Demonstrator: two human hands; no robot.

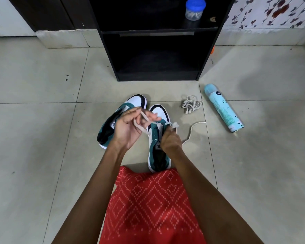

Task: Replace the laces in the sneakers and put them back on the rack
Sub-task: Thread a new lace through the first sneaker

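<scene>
She sits on the tiled floor (42, 129) with both sneakers in front of her red patterned skirt (148, 199), toes pointing to 12 o'clock, toward the black rack (157, 55).

The left sneaker (106, 127) lies at about 11 o'clock from her lap, angled a little to the right. The right sneaker (156, 155) stands just beside it at 12 o'clock, its heel touching the hem of the skirt.

Both hands are up over the right sneaker. The left hand (128, 127) is turned palm up, with its fingers curled round a loop of pale lace (175, 124). The right hand (170, 140) pinches the same lace close to the top eyelets. From there the loose end trails across the tiles toward 3 o'clock.

A second lace lies in a loose bundle (191, 104) at about 1 o'clock from the hands, well apart from the shoes. Past it, at 2 o'clock, a light blue spray can (224, 108) lies on its side.

On the rack's upper shelf, toward its right side, stands a clear jar (195, 9) with a blue lid. I cannot tell what is in it.
</scene>
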